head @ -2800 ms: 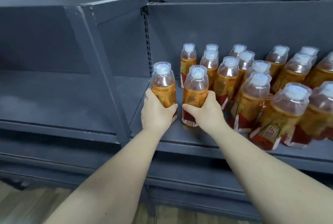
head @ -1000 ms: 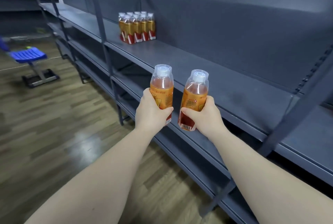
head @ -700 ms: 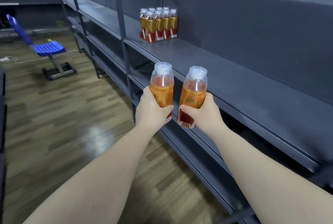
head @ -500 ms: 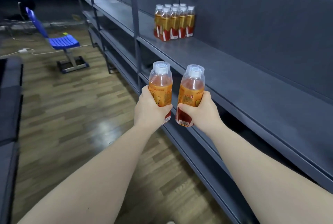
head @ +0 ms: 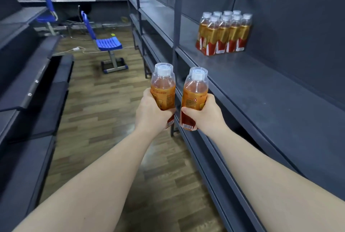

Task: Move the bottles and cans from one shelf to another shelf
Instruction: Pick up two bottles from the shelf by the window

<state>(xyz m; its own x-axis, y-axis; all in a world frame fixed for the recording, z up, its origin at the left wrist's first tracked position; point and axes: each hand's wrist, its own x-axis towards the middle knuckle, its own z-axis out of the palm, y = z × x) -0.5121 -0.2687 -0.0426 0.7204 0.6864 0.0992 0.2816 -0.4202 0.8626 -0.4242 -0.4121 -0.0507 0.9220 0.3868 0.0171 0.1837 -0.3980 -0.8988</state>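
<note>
Amber drink bottles, upright, one in each of my hands. My left hand [head: 151, 112] curls round the left bottle [head: 163, 86]; just beside it, the right bottle [head: 196, 90] sits gripped in my right hand [head: 203, 114]. The shelf [head: 261, 86] holding the grouped bottles [head: 224, 34] lies ahead and rightward, nearer my right hand.

**Aisle Layout**

The left bottle [head: 163, 90] and right bottle [head: 195, 92] sit side by side above the floor [head: 104, 105], at the front edge of the shelf [head: 270, 97]. A bottle group [head: 224, 34] stands farther back on that shelf; a chair [head: 107, 43] stands behind, left.
</note>
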